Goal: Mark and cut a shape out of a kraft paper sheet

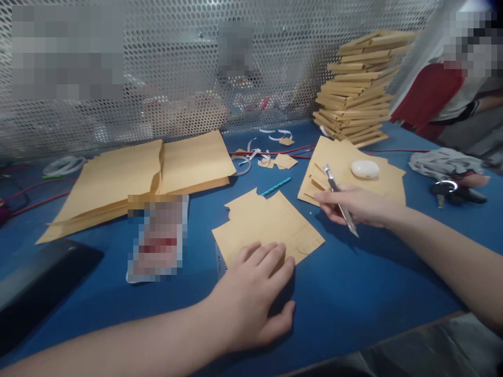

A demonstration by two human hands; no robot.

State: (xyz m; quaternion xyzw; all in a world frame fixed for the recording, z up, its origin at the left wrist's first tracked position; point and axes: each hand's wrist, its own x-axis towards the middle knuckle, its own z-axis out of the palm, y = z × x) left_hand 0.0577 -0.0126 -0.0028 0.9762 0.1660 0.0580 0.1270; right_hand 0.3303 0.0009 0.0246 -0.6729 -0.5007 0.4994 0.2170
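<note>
A piece of brown kraft paper (267,222) with notched corners lies on the blue tabletop in front of me. My left hand (259,293) rests flat on its near edge, fingers stretched out and thumb apart. To the right, my right hand (349,207) grips a slim metal craft knife (341,201), which tilts down toward the right. Beneath and beyond that hand lie several brown paper pieces (326,152), with a white earbud case (365,168) on top. A blue twisted stick (276,186) lies just beyond the notched paper.
A tall stack of folded brown paper (353,89) stands at the back right. Large brown sheets (113,178) lie at the left, near a phone (157,241) and a dark case (51,283). Paper scraps (285,161), keys (440,199) and a grey cloth (444,163) lie about. Perforated metal (176,68) closes the back.
</note>
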